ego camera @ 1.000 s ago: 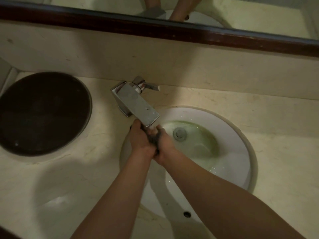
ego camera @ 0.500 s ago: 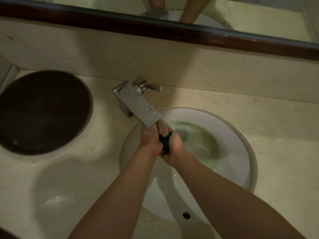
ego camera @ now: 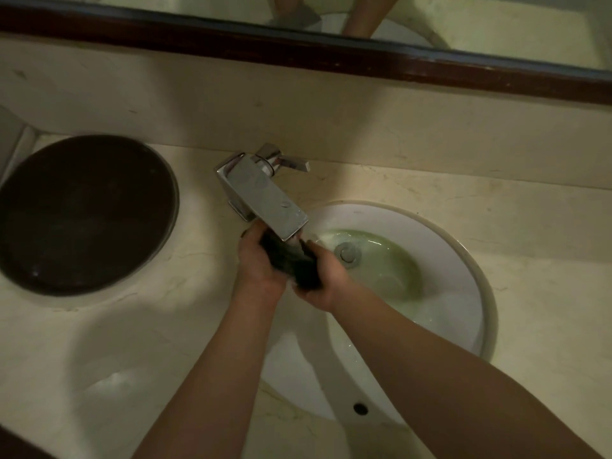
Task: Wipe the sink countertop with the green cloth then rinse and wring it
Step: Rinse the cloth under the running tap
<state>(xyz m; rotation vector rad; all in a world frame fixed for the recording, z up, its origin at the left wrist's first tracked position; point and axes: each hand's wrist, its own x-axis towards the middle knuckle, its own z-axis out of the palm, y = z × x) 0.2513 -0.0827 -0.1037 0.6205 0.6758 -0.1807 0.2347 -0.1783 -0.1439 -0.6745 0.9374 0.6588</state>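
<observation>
The cloth [ego camera: 293, 261] looks dark green, almost black, in this dim light and is bunched into a wet wad. My left hand [ego camera: 260, 266] and my right hand [ego camera: 326, 279] both grip it, held right under the spout of the chrome faucet [ego camera: 266, 200]. Water seems to run from the spout onto the cloth. The hands hover over the left side of the white sink basin [ego camera: 463, 293], where greenish water pools around the drain [ego camera: 347, 253]. Beige marble countertop [ego camera: 116, 342] surrounds the basin.
A large dark round opening [ego camera: 82, 213] sits in the countertop at the left. The faucet lever [ego camera: 291, 164] points right. A dark-framed mirror [ego camera: 331, 61] runs along the back wall. The basin's overflow hole [ego camera: 360, 408] is near the front rim.
The hands have drawn apart, and more of the bunched cloth shows between them. They stay under the spout, shifting slightly over the basin.
</observation>
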